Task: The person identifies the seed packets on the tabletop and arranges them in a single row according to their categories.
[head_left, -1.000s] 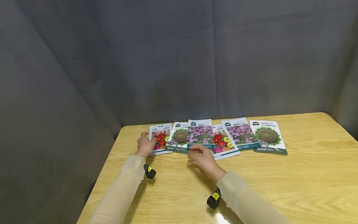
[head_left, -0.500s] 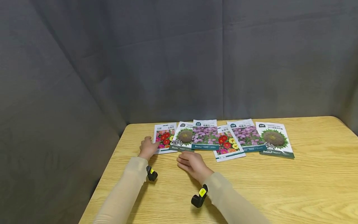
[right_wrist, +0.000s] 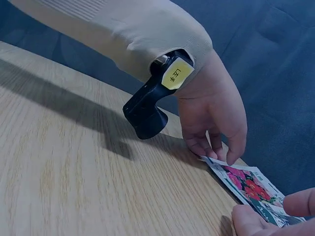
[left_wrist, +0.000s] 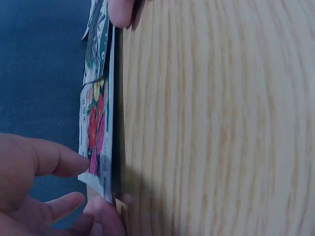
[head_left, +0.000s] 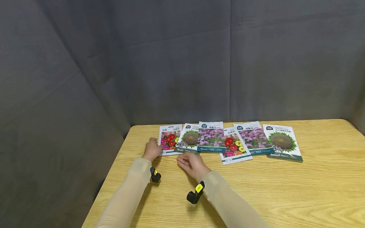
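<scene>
Six-inch-like paper seed packets lie face up in an overlapping row. My left hand (head_left: pixel 152 148) pinches the near left corner of the leftmost seed packet (head_left: pixel 170 140), printed with red and yellow flowers. In the left wrist view its thumb (left_wrist: pixel 74 163) is at the packet's face and a finger (left_wrist: pixel 106 216) is under the edge. My right hand (head_left: pixel 192 164) is at the front edge of that packet and the neighbouring sunflower packet (head_left: pixel 188 138), fingers extended and apart. In the right wrist view its fingertips (right_wrist: pixel 246 219) are right at the packet edge.
Beside these lie a purple-flower packet (head_left: pixel 211 137), another red-and-yellow packet (head_left: pixel 233 147), a second purple one (head_left: pixel 253 137) and a second sunflower packet (head_left: pixel 282 142). The wooden table (head_left: pixel 285 190) ends at a dark grey curtain (head_left: pixel 182 63) behind and to the left.
My right hand has moved left from the purple-flower packet to the front of the leftmost packets. My left hand stays at the leftmost packet's corner. The head view has shifted slightly.
</scene>
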The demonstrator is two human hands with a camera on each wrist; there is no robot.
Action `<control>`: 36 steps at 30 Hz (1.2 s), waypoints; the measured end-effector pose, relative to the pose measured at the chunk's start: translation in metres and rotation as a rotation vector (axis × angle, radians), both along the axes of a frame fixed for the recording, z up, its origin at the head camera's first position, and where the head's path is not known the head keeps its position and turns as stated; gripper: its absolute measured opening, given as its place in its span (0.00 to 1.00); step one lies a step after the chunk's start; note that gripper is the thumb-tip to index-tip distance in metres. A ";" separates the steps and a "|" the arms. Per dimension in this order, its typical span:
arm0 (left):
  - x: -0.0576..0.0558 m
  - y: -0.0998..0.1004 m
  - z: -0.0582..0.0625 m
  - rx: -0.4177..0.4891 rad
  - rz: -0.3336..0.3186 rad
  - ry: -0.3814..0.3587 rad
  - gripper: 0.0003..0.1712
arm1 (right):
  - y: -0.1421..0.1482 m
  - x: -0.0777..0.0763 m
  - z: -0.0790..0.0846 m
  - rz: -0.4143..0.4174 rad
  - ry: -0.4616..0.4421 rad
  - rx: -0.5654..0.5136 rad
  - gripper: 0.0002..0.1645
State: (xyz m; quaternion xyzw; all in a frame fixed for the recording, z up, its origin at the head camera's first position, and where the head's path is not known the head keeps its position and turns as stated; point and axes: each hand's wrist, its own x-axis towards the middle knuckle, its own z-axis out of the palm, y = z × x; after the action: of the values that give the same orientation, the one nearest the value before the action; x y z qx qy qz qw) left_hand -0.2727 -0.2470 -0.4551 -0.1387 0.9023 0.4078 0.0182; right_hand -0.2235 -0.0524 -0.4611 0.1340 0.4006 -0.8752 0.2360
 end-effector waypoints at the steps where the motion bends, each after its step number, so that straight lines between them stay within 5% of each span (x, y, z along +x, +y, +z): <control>1: -0.001 -0.001 -0.001 0.014 0.004 -0.002 0.32 | 0.000 0.000 0.000 -0.005 -0.006 -0.001 0.32; 16: 0.009 -0.020 0.002 0.266 0.034 -0.037 0.27 | -0.008 -0.001 -0.004 -0.048 -0.105 -0.198 0.33; 26: 0.033 -0.030 0.022 0.321 -0.022 0.032 0.27 | -0.012 0.006 -0.001 -0.033 -0.116 -0.194 0.32; 36: 0.064 -0.039 0.022 0.310 -0.020 0.033 0.27 | -0.019 0.018 -0.005 0.020 -0.015 -0.075 0.23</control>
State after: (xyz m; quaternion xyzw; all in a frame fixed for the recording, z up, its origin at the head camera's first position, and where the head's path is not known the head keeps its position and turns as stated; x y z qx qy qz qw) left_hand -0.2087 -0.2863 -0.4332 -0.1183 0.8299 0.5444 0.0285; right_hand -0.2053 -0.0716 -0.4656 0.1274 0.3672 -0.8861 0.2526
